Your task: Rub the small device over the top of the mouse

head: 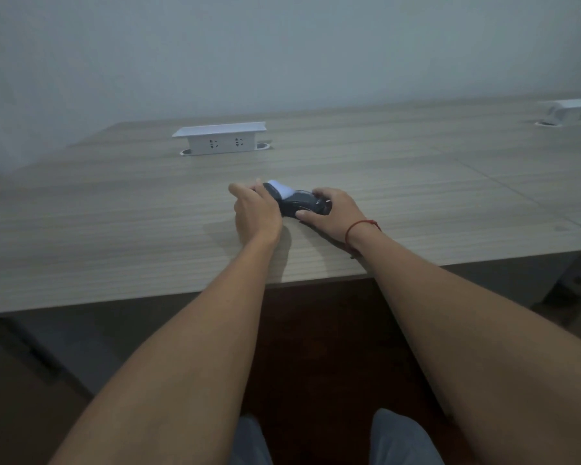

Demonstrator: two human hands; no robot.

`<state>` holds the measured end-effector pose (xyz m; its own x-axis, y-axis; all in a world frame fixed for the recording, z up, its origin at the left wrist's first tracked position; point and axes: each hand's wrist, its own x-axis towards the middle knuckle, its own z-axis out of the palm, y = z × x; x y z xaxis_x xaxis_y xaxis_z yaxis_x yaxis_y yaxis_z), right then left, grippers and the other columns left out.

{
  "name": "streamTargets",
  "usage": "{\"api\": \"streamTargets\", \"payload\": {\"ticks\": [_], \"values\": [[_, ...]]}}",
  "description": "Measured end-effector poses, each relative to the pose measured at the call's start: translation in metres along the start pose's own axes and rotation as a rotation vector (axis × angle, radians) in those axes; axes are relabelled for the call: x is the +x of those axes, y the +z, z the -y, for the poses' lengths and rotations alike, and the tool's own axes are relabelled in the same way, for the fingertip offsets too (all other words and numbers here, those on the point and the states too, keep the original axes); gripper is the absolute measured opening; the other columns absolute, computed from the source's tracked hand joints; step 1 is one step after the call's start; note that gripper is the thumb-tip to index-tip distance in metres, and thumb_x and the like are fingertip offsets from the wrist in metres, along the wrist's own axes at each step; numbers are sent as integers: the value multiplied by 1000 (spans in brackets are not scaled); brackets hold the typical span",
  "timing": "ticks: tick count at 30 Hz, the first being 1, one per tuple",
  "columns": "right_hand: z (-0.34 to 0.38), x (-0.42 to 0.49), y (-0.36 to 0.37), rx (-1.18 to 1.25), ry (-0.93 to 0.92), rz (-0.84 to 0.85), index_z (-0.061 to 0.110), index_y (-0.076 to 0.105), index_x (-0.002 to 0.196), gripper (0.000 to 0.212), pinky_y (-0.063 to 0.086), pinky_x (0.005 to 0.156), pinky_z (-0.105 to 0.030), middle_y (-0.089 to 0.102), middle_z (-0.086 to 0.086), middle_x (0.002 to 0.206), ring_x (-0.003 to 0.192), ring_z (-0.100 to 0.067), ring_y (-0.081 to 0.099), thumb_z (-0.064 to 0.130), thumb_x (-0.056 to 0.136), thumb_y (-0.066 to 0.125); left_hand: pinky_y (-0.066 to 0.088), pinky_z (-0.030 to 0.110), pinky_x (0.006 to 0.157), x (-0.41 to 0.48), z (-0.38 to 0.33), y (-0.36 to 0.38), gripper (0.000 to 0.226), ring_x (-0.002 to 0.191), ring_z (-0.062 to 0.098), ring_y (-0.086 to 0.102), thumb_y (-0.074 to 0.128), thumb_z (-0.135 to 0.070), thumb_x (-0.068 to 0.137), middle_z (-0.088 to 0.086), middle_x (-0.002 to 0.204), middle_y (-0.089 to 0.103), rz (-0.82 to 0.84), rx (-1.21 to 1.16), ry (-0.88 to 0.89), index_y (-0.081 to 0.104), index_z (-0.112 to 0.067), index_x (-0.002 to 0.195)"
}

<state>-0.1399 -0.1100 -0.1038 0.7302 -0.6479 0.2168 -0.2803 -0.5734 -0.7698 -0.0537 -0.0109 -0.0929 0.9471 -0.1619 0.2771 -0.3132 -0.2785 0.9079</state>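
A small dark handheld device [296, 200] with a white paper roll [281, 187] at its far end lies on the wooden table [114, 229]. My left hand [257, 211] grips the device's far left end, fingers curled round the part beside the paper. My right hand [332, 213] holds the near right end, thumb along its side and fingers over its top. A red string bracelet [361, 226] circles my right wrist. The device's underside and most of its face are hidden by my hands.
A white pop-up socket box [219, 137] stands on the table beyond the device. A second white box [574, 109] sits at the far right. A seam [503, 182] crosses the table's right part. The table's front edge [182, 295] runs above my knees.
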Motion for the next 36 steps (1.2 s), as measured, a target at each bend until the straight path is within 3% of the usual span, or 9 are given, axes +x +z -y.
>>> {"api": "streamTargets", "payload": {"ticks": [5,8,10,15,21,24,31,33,36], "values": [[0,2,-9,33,15,113,13,27,149,81,30,100,-22,42,-8,149,135,-21,41,24,83,72,47,37,74,-4,-2,0,21,87,28,57,36,-32,102,6,91,54,36,-119,182,37,-11,98],[0,1,-5,19,20,50,18,35,145,80,35,109,-34,44,-8,145,134,-24,41,39,77,74,48,40,76,-4,0,1,27,84,27,55,36,-35,101,7,93,56,68,-63,164,41,-8,103],[-1,2,-1,-38,4,-1,22,49,134,65,41,106,-42,50,-8,136,129,-26,44,43,77,73,49,43,79,-2,1,1,32,85,30,58,32,-35,102,12,100,61,12,70,80,41,-6,110],[-5,5,-2,-76,-40,8,21,56,128,49,39,108,-41,53,-11,132,127,-28,46,39,83,67,46,39,75,-1,-1,-1,32,90,32,58,32,-34,102,12,101,61,-54,-15,27,41,-5,110],[4,5,9,-34,98,-152,14,49,132,69,41,105,-45,52,-8,135,127,-26,46,63,83,51,50,45,86,-2,2,0,29,94,32,60,33,-37,102,10,98,58,55,2,41,40,-9,105],[2,6,8,-31,136,-156,12,47,132,66,42,105,-45,53,-9,134,126,-27,47,58,84,54,44,47,95,0,3,-1,32,100,36,61,29,-34,102,14,109,64,-32,115,-24,40,-5,112],[8,11,10,32,219,-170,20,59,108,45,46,97,-39,60,-7,122,112,-26,56,56,82,56,47,49,91,3,3,0,23,96,34,60,32,-36,102,4,91,55,-10,-25,41,36,-13,98],[12,10,13,29,270,-226,21,55,96,49,48,87,-35,60,-5,115,103,-26,57,64,75,58,45,49,94,2,4,-1,27,99,35,61,30,-34,102,10,100,62,-32,48,-9,39,-9,104],[12,9,16,20,289,-250,20,55,106,58,49,89,-37,59,-6,118,108,-27,57,66,71,62,44,47,94,3,5,0,30,101,36,60,29,-33,102,14,110,64,-79,77,-55,40,-6,111]]}}
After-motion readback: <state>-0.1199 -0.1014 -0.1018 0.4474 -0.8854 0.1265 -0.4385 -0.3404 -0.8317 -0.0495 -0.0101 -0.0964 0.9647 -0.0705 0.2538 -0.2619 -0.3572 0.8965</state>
